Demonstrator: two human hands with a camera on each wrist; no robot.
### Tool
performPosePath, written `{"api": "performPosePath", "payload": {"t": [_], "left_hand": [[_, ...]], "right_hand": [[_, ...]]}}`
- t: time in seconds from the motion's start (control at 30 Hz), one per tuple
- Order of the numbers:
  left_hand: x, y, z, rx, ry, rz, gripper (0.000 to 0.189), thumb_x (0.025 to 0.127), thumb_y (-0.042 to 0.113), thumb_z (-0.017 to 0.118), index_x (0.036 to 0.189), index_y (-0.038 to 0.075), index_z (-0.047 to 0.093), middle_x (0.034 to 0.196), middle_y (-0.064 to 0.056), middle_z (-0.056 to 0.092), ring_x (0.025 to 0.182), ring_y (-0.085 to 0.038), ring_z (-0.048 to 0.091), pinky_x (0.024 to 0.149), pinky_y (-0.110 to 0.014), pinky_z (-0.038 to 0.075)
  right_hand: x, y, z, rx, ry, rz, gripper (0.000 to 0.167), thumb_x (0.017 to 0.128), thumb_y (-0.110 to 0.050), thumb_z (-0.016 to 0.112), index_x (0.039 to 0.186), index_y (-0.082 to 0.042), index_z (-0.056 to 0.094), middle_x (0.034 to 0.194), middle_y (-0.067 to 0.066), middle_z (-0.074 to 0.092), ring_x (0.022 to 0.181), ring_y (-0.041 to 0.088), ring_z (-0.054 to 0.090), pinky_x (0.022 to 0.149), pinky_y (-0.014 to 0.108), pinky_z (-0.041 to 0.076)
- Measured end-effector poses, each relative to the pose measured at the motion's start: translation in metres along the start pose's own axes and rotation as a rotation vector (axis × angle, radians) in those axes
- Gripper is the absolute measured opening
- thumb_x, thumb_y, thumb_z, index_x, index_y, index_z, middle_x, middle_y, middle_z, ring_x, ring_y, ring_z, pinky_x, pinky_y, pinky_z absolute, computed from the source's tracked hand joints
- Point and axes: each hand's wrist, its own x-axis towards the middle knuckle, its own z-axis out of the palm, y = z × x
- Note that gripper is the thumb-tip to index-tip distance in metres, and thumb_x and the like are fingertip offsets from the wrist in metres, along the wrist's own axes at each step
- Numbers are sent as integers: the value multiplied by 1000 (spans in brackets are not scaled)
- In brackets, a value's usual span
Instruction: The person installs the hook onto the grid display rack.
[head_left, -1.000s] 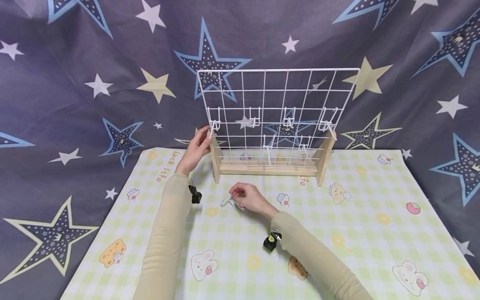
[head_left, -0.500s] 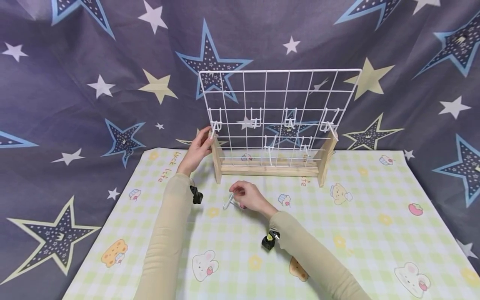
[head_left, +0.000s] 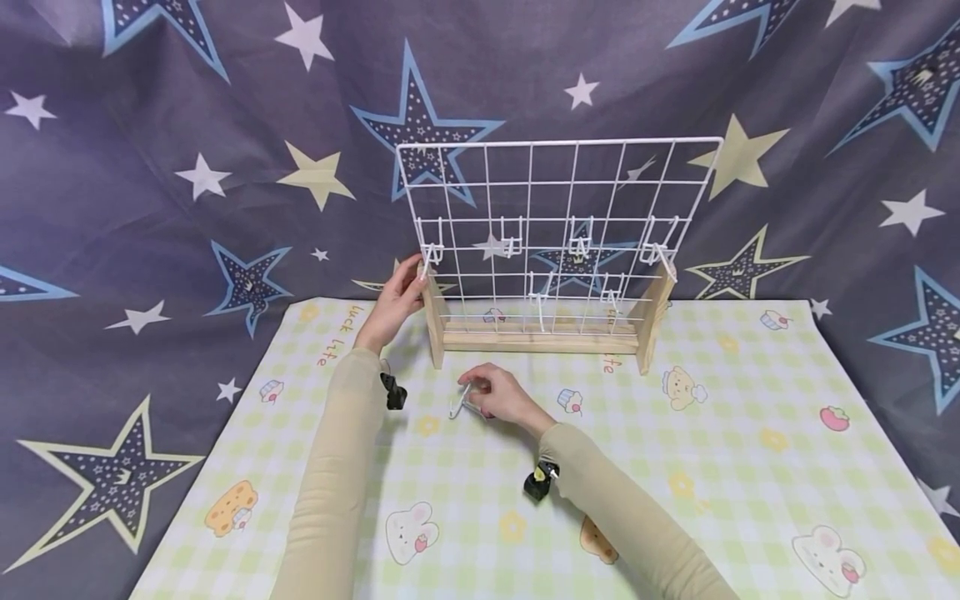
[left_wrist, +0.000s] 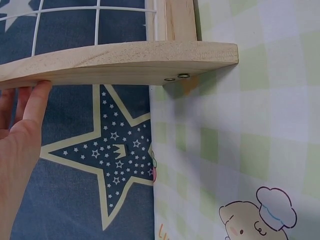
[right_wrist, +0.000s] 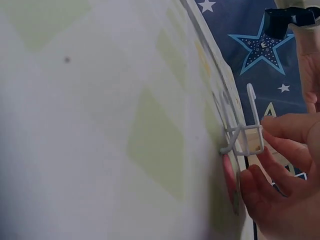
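A white wire grid rack stands at the back of the table between two wooden side posts. My left hand holds the rack's left wooden post near its top; in the left wrist view, its fingers meet the post's outer face and their tips are partly hidden. My right hand pinches a loose white wire hook low over the tablecloth, in front of the rack. The hook is tilted, its long prong pointing toward the front left in the head view. Whether it touches the cloth I cannot tell.
Several white hooks hang on the grid, among them a left one, a right one and a lower one. A wooden crossbar joins the posts. The checked tablecloth meets a dark star curtain behind.
The loose hook has turned in my right fingers, its long prong swinging from leftward to more toward the front. My left hand keeps its place on the post, and the rack stays put.
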Motion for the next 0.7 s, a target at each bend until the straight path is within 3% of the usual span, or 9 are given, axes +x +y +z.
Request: {"api": "performPosePath", "payload": {"t": [0.17,0.33,0.5,0.7], "left_hand": [[4,-7,-1,-12,-1,8,51,105,13,41,153,7,24,141,-25,34,124,-31,40,104,-52,37],[13,-25,-7,-31,10,20,50,105,15,41,153,10,26,142,-22,35,125,-31,40,104,-53,38],[15,-32,-10,-6,15,46,50,104,20,44,152,12,28,141,-20,37,124,-30,42,102,-53,39],[14,-32,-10,5,10,59,52,104,25,46,151,12,29,140,-19,38,124,-28,42,102,-53,39]], "right_hand": [[-2,2,-1,-2,4,-10,15,87,2,64,101,2,68,95,9,61,73,11,54,60,21,49],[-4,4,-4,50,-12,-35,9,87,3,64,94,3,68,78,7,63,59,10,53,50,20,46],[-6,3,-6,16,-62,-68,8,85,4,67,92,3,70,76,6,63,60,8,52,52,19,46],[-5,3,-5,-59,-69,-122,10,82,3,71,92,2,70,77,2,63,69,8,54,64,20,48]]}}
